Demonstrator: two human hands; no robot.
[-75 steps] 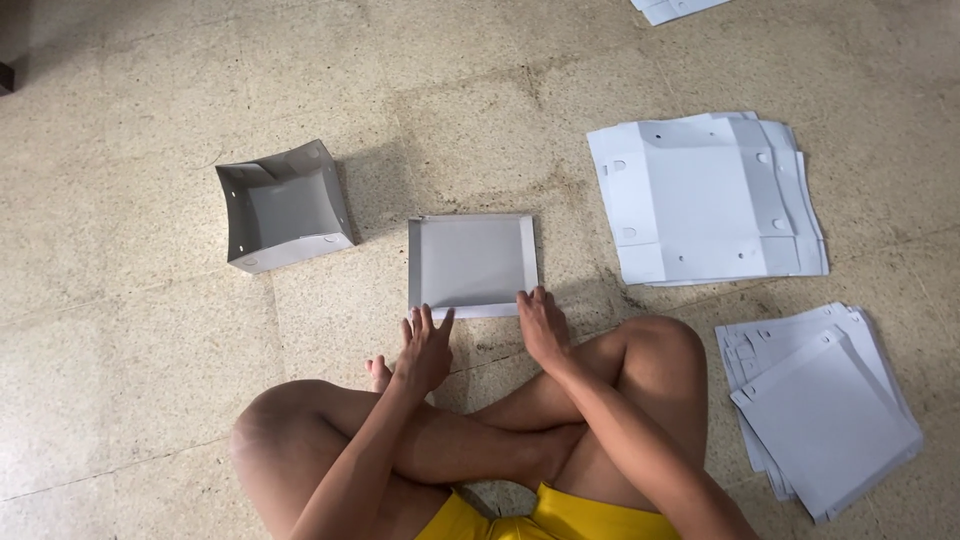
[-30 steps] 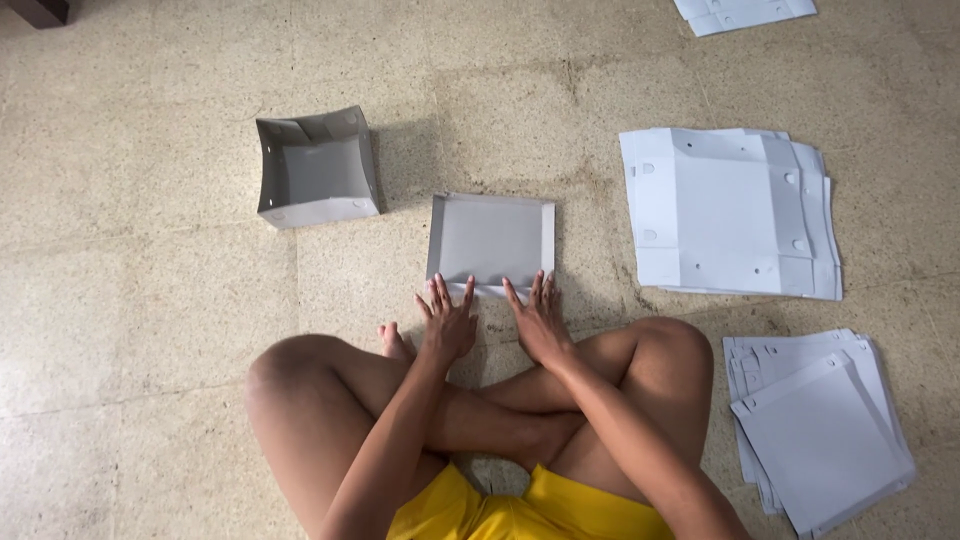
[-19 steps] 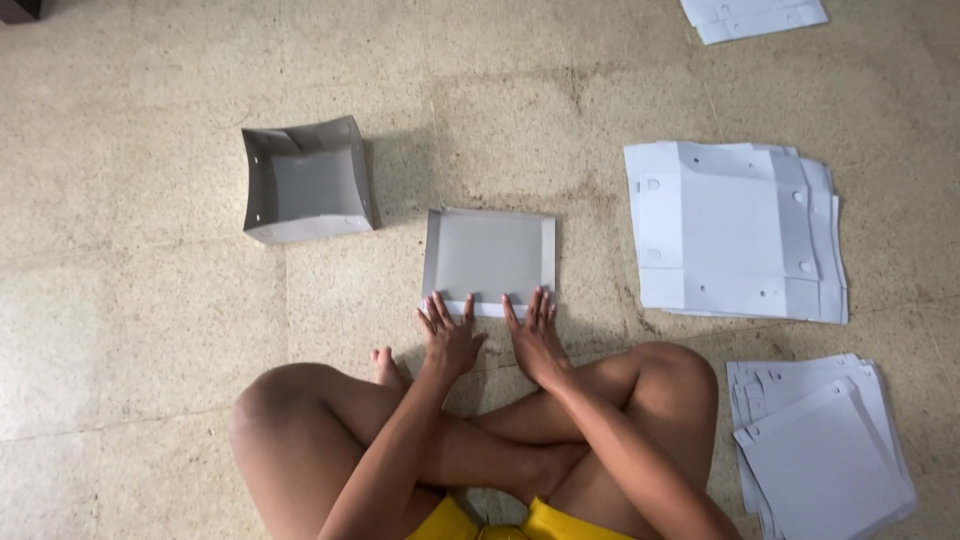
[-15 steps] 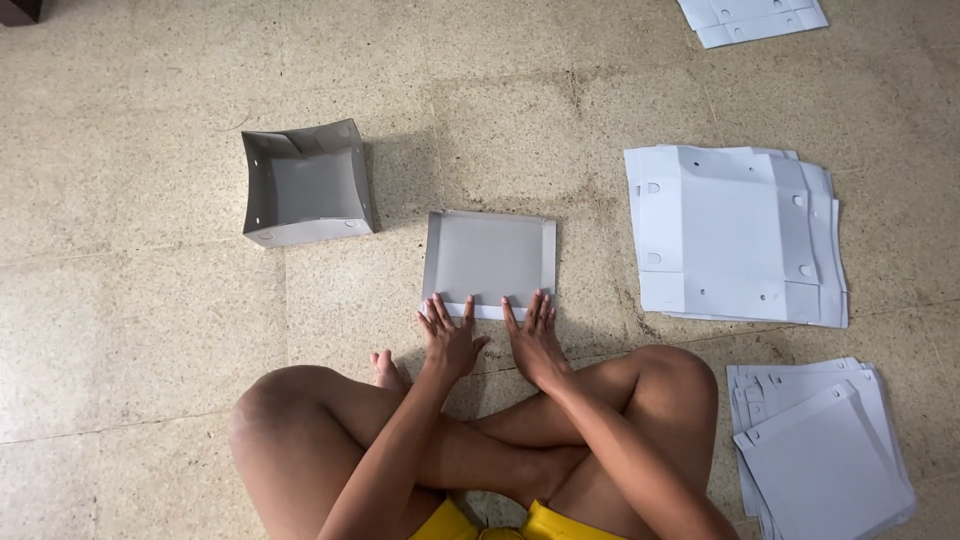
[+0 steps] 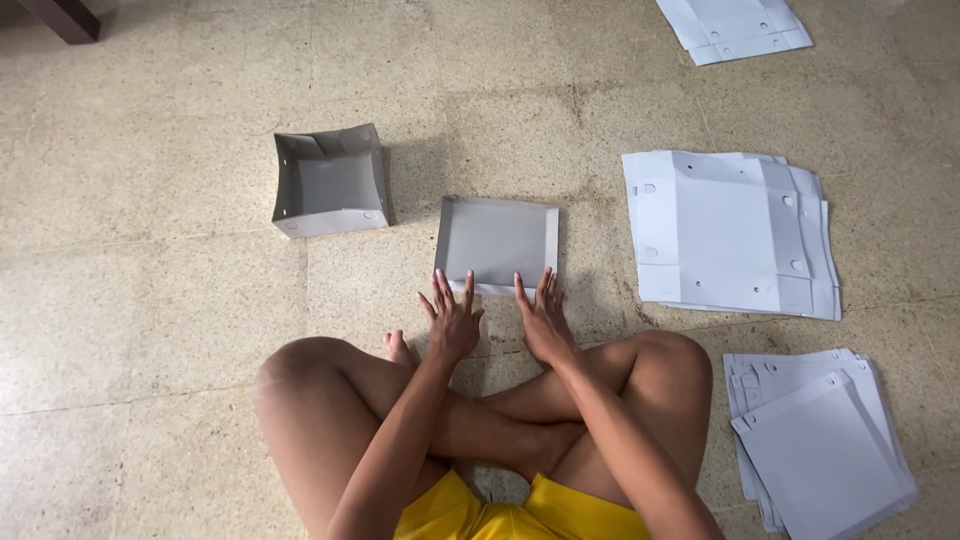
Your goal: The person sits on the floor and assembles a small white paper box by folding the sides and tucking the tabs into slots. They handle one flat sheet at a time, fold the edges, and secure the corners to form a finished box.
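Left hand and right hand press grey tray edge.

Matt cardboard tray, speckled stone floor.

Soft, even daylight; sharp picture, faint shadows, no glare.

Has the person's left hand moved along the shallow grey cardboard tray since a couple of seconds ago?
Yes. The left hand has slid right along the shallow grey cardboard tray, from its left corner toward the right hand.
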